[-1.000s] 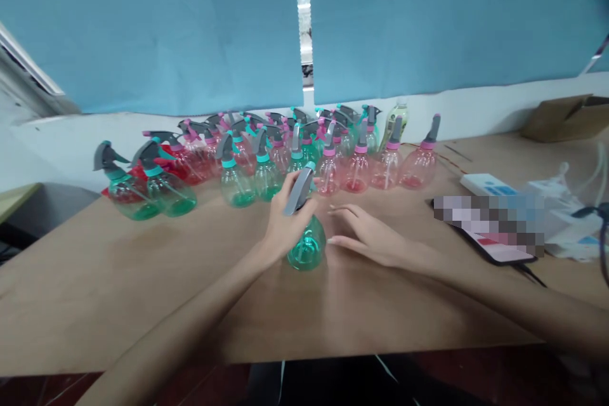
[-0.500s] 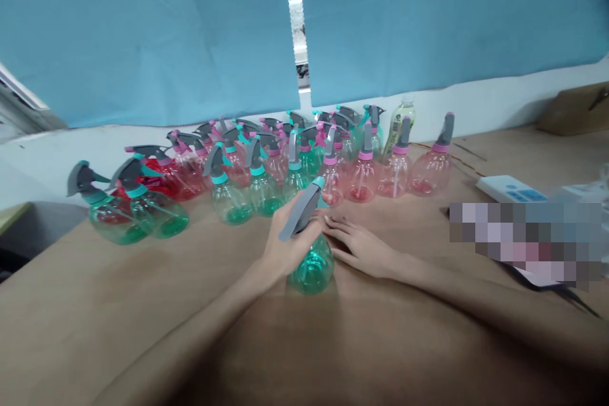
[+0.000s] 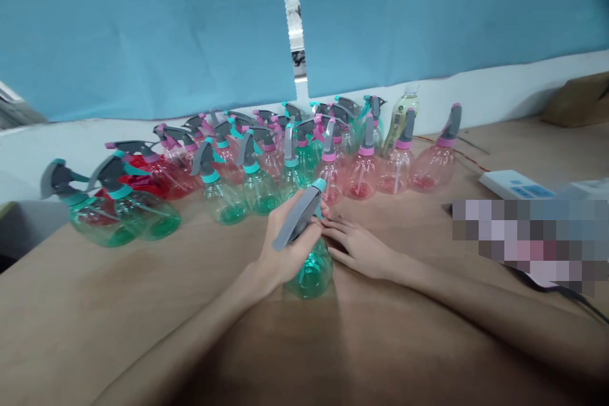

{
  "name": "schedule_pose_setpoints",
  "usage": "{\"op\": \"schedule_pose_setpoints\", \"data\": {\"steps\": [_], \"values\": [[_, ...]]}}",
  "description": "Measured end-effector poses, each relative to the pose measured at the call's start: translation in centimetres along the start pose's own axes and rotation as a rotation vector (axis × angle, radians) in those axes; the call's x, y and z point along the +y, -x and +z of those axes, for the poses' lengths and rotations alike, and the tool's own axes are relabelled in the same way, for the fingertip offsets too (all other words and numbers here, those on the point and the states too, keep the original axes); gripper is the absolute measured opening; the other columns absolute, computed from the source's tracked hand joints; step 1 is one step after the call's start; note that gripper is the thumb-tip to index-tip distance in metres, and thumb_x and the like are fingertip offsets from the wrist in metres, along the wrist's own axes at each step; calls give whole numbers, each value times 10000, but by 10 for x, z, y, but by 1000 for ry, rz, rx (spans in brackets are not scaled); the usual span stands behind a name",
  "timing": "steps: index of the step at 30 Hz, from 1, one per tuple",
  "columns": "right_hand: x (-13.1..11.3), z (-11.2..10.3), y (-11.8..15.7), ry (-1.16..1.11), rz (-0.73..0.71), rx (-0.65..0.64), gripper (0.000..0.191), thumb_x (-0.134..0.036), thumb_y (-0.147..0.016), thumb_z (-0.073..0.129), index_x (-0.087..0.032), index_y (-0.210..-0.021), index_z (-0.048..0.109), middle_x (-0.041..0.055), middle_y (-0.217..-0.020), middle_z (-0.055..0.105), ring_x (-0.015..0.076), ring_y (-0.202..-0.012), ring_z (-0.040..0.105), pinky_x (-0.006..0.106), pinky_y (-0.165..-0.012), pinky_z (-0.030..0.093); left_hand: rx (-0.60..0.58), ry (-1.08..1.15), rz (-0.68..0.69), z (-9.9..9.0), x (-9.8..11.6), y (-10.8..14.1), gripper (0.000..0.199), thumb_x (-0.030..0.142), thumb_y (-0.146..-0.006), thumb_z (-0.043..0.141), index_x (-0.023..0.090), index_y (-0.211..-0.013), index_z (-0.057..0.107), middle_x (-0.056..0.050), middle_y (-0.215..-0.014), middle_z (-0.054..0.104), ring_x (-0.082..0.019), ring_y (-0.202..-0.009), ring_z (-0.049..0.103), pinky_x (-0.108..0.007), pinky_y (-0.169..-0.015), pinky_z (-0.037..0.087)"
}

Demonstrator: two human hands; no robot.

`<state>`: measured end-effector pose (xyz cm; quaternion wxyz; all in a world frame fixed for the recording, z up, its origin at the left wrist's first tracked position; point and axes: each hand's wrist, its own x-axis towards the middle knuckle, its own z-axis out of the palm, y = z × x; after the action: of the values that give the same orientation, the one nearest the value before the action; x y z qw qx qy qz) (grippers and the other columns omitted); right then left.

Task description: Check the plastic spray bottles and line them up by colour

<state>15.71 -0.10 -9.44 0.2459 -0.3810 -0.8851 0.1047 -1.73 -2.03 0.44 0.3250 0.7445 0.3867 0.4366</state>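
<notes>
A green spray bottle [image 3: 311,274] with a grey and turquoise trigger head stands on the table before me. My left hand [image 3: 288,238] is wrapped round it just below the head, thumb toward me. My right hand [image 3: 359,244] is beside the bottle on the right, fingers stretched out and apart, their tips close to its side; whether they touch it I cannot tell. Just behind my hands stand a green spray bottle [image 3: 292,179] and a pink spray bottle [image 3: 329,179].
Several more spray bottles, such as a green one [image 3: 223,203] and a pink one [image 3: 432,168], are crowded along the wall. A drink bottle [image 3: 402,117] leans among them. At right are a white box-shaped device [image 3: 516,184], a blurred-out item and a cable [image 3: 583,298].
My view has shifted slightly, so the left-hand bottles appear further left. Both hands stay at the green spray bottle, with the left still round it.
</notes>
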Motion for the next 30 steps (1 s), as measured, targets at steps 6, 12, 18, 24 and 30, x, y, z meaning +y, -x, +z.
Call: {"op": "schedule_pose_setpoints", "data": {"steps": [6,12,18,24,30], "values": [[0,0,0,-12,7,16,435,-378,-924,444,-186,-1308,510,126,-1367,512,267,-1290,433,487,-1057,353,-5,0,-22,0,1,0,46,164,-742,478,204,-761,492,29,-661,492,-129,-618,491,-272,-636,428],[1,0,0,23,-8,4,442,-394,-939,407,-160,-1298,518,133,-1356,523,273,-1285,438,482,-1054,360,-37,6,8,-2,3,0,72,166,-750,476,201,-783,530,3,-757,558,-147,-705,537,-275,-683,452],[3,2,0,24,1,10,465,-392,-942,398,-162,-1337,484,127,-1370,509,270,-1298,425,491,-1078,335,27,7,-41,1,-5,5,145,171,-787,498,222,-912,551,26,-704,545,-147,-666,540,-291,-697,467],[4,3,0,31,-1,-5,480,-384,-943,393,-137,-1346,474,135,-1383,492,265,-1310,408,474,-1090,323,77,-41,-19,4,-7,3,114,145,-766,509,196,-861,544,27,-694,539,-134,-649,529,-293,-710,468],[5,4,1,-4,-3,16,460,-379,-938,410,-183,-1351,465,118,-1383,496,269,-1304,415,504,-1077,331,60,-55,9,5,-6,0,104,144,-773,514,193,-860,546,37,-679,530,-117,-628,511,-282,-692,460]]}}
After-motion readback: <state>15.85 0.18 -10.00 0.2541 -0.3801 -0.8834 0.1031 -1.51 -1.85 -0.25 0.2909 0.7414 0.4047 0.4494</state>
